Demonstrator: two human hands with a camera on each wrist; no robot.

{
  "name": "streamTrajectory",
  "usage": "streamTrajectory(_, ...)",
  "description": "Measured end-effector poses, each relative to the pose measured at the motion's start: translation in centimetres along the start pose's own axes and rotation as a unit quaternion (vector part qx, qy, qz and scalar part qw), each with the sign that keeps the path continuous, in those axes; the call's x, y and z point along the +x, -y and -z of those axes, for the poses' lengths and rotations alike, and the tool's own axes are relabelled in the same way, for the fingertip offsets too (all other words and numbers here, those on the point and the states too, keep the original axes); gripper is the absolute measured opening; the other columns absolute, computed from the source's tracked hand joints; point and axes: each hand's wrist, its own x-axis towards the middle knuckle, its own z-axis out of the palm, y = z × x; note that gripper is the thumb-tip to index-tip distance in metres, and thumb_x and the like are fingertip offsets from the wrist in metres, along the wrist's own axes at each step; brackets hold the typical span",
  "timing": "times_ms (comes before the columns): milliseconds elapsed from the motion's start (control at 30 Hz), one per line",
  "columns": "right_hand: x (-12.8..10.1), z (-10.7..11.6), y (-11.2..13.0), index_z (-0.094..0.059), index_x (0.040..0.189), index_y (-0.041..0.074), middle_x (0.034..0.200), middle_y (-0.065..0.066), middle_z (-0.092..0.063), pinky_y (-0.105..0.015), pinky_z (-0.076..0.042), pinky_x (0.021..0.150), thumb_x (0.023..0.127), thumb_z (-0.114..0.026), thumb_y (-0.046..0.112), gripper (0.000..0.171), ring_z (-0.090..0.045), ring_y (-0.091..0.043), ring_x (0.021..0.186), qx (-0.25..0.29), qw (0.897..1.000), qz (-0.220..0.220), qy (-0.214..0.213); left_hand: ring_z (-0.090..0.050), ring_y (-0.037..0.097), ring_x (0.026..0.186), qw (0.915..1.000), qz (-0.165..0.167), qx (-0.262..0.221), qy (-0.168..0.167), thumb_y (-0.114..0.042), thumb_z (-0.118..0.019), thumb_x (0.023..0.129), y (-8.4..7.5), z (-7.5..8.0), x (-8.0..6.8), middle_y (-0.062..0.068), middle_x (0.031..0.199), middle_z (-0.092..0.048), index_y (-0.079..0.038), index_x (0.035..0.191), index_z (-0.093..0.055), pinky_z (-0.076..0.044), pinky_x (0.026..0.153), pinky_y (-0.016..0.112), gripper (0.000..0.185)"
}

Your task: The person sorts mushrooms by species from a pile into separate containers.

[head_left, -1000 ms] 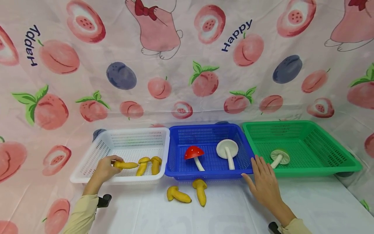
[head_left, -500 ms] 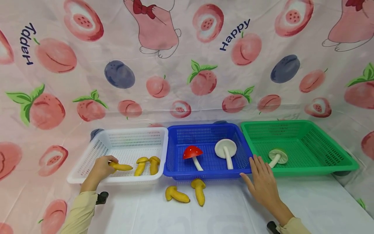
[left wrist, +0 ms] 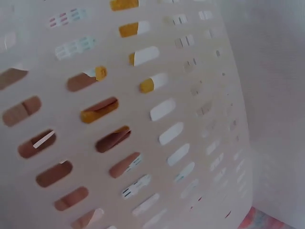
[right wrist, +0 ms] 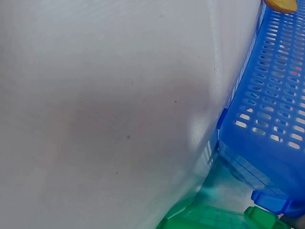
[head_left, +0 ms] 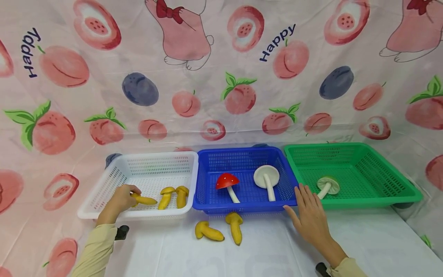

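Note:
My left hand (head_left: 121,201) reaches over the front rim of the white basket (head_left: 104,212) and pinches a yellow toy mushroom (head_left: 147,201) by its cap end, stem pointing right. Two more yellow mushrooms (head_left: 165,198) lie inside, to the right of it. Through the slotted basket wall (left wrist: 200,138), the left wrist view shows bits of fingers and yellow. My right hand (head_left: 311,219) rests with straight fingers on the front right corner of the blue basket (head_left: 242,208), beside the green basket (head_left: 367,203). The right wrist view mostly holds white cloth and the blue basket (right wrist: 267,157).
A red-capped mushroom (head_left: 227,181) and a white mushroom (head_left: 266,177) lie in the blue basket. One pale mushroom (head_left: 328,185) is in the green basket. On the white tablecloth (head_left: 194,257), two yellow mushrooms (head_left: 209,231) lie before the blue basket. A fruit-print cloth (head_left: 207,96) hangs behind.
My left hand has shifted slightly left and lowered the yellow mushroom a little within the white basket. My right hand stays at the blue basket's corner. The head view has drifted slightly.

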Motion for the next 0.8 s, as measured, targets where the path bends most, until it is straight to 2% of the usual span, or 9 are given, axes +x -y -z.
streamTrajectory(233, -0.11, 0.07, 0.07, -0.042, 0.137, -0.009, 0.141, -0.029, -0.039, -0.051, -0.016, 0.113, 0.093, -0.053, 0.046, 0.071, -0.033, -0.044, 0.131, 0.002, 1.000, -0.004, -0.001, -0.055, 0.031, 0.080, 0.9998, 0.009, -0.010, 0.012, 0.011, -0.063, 0.070, -0.38, 0.21, 0.10, 0.026, 0.095, -0.061, 0.011, 0.099, -0.063, -0.053, 0.066, 0.036, 0.029)
streamTrajectory(500, -0.10, -0.03, 0.03, -0.042, 0.137, -0.008, 0.141, -0.028, -0.039, -0.051, -0.016, 0.113, 0.093, -0.053, 0.047, 0.071, -0.033, -0.044, 0.131, 0.002, 1.000, -0.005, -0.004, -0.057, 0.041, 0.095, 0.9997, 0.009, 0.012, 0.016, 0.010, -0.059, 0.070, -0.56, 0.27, 0.06, 0.029, 0.101, -0.061, 0.010, 0.101, -0.064, -0.052, 0.080, 0.048, 0.032)
streamTrajectory(800, -0.07, -0.07, 0.05, -0.042, 0.136, -0.009, 0.140, -0.029, -0.040, -0.051, -0.016, 0.113, 0.093, -0.052, 0.047, 0.071, -0.034, -0.044, 0.131, 0.001, 1.000, -0.005, -0.002, -0.057, 0.038, 0.092, 0.9998, 0.014, 0.001, 0.016, 0.009, -0.060, 0.073, -0.94, 0.17, -0.22, 0.027, 0.099, -0.062, 0.009, 0.100, -0.065, -0.052, 0.078, 0.045, 0.027)
